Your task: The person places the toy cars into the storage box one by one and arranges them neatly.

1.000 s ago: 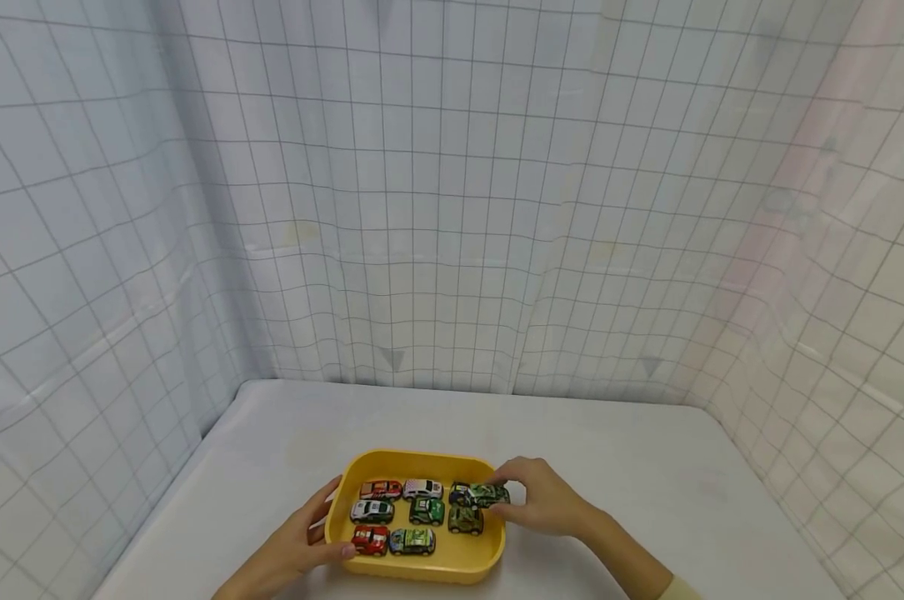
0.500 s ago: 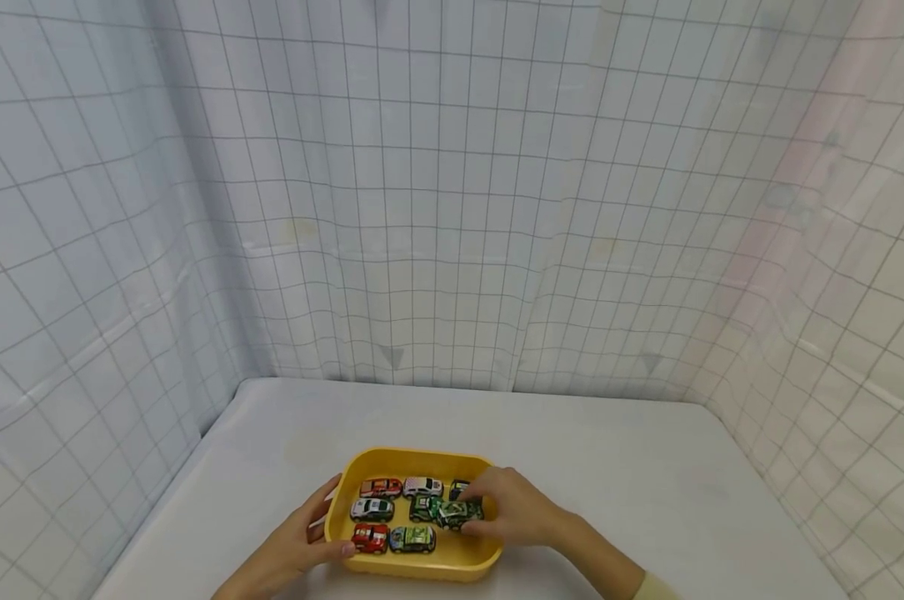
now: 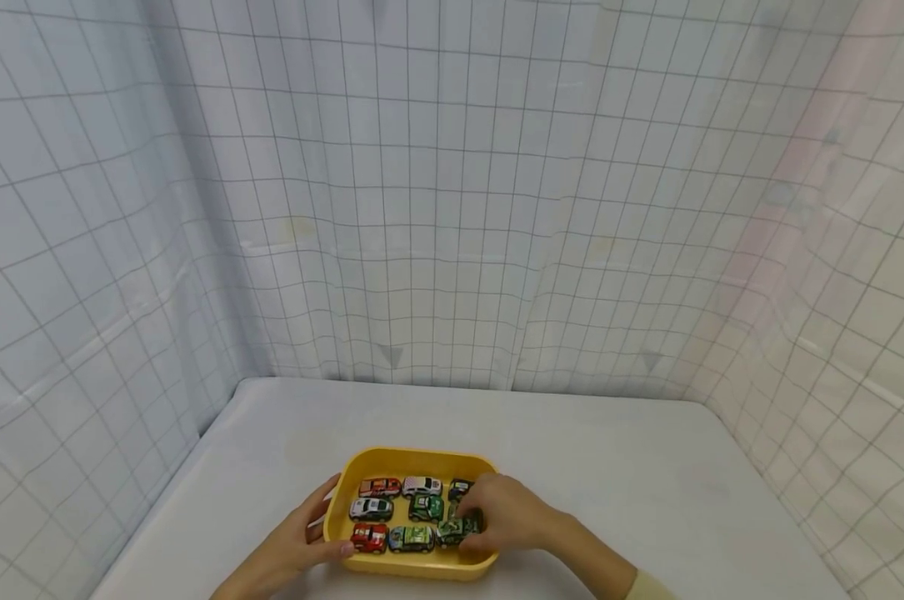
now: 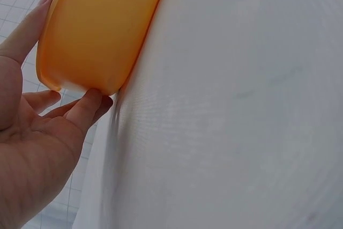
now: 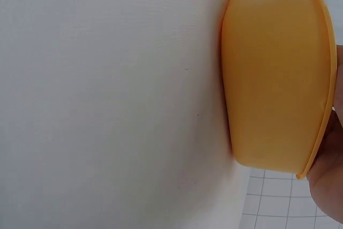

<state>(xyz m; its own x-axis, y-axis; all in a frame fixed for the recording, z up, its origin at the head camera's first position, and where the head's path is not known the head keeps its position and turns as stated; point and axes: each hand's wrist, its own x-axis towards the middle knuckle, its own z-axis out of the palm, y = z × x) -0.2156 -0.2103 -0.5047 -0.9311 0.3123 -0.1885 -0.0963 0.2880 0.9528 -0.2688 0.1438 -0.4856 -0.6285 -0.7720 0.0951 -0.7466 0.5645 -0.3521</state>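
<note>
— Step in hand? Setting a green toy car [image 3: 457, 528] into the front row of the yellow tray [image 3: 414, 460], right hand [image 3: 506, 517] pinching it, fingers curled.

— Left hand [image 3: 299, 546]? Fingers straight, bracing the tray's left wall.

— Next move? Probably releasing the car level beside the others.

The left hand [image 3: 296, 546] lies at the near left, palm turned toward the right, fingers fairly straight. Its thumb [image 3: 337, 549] points right along the near side, and its fingers [image 3: 321, 497] reach farther away, spread a little. In the left wrist view the thumb and the fingertips [image 4: 88, 103] press flat.

The right hand [image 3: 506, 517] comes in from the near right, its forearm [image 3: 597, 567] slanting toward the near right corner and ending in a pale yellow cuff [image 3: 650, 588]. The back of this hand faces up, knuckles arched, fingers curled down and pinching.
</note>
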